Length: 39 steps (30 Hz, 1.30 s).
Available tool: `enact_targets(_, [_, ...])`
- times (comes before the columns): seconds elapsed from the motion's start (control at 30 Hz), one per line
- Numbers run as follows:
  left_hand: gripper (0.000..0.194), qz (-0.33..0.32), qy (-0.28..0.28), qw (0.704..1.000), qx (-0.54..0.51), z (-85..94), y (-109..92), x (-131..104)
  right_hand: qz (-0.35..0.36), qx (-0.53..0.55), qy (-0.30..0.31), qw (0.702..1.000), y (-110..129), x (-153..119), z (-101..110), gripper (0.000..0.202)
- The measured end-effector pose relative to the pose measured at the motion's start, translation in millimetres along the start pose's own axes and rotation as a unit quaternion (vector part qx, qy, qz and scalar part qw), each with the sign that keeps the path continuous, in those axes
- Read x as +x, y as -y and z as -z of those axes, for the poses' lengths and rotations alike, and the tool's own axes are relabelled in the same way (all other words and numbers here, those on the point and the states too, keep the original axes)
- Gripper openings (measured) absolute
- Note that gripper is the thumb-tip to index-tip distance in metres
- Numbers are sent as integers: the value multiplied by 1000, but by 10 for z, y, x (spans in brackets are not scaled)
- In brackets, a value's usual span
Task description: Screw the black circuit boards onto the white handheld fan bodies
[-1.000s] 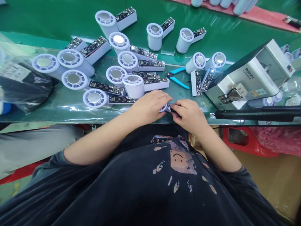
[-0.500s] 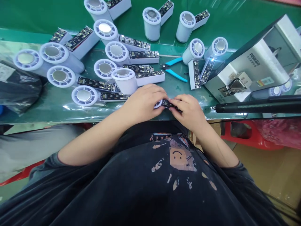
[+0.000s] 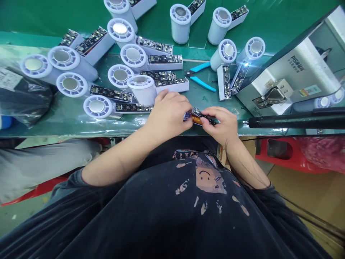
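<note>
Right hand pinches the circuit board by the bench's near edge, left hand curls closed round a mostly hidden pale part, and that board looks light, stiff, fragile: edges only!

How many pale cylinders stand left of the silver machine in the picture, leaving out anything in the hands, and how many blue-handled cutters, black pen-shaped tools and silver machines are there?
Pale cylinders: 13
Blue-handled cutters: 1
Black pen-shaped tool: 1
Silver machine: 1
Total: 16
</note>
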<state>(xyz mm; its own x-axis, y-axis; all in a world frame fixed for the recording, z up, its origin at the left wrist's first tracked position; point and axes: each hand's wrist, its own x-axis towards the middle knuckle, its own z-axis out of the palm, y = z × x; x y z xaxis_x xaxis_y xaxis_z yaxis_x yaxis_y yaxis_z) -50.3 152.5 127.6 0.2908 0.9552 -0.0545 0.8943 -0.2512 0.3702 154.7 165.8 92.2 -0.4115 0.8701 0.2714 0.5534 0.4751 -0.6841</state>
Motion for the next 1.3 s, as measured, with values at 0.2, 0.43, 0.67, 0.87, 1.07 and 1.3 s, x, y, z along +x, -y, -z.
enact_targets(0.2, [21,-10,-14,998,-56,-2,55,-51,2,20,-49,999,-9,-77,-43,17])
enact_targets(0.43, [16,-9,-58,998,-18,37,-120,-129,28,47,-82,995,66,-90,-56,11])
enact_targets(0.67, [12,-26,-92,995,-16,-78,-23,-105,37,39,-92,994,45,-111,-35,8])
enact_targets(0.87, [20,-83,-124,987,61,-17,47,-245,93,2,-82,992,12,-140,-57,8])
enact_targets(1.07, [17,-58,-97,993,19,28,86,-257,145,-44,-77,986,-8,-156,-109,10])
enact_targets(1.3, [15,58,45,997,-30,76,58,68,158,-74,-67,982,18,-147,-106,10])
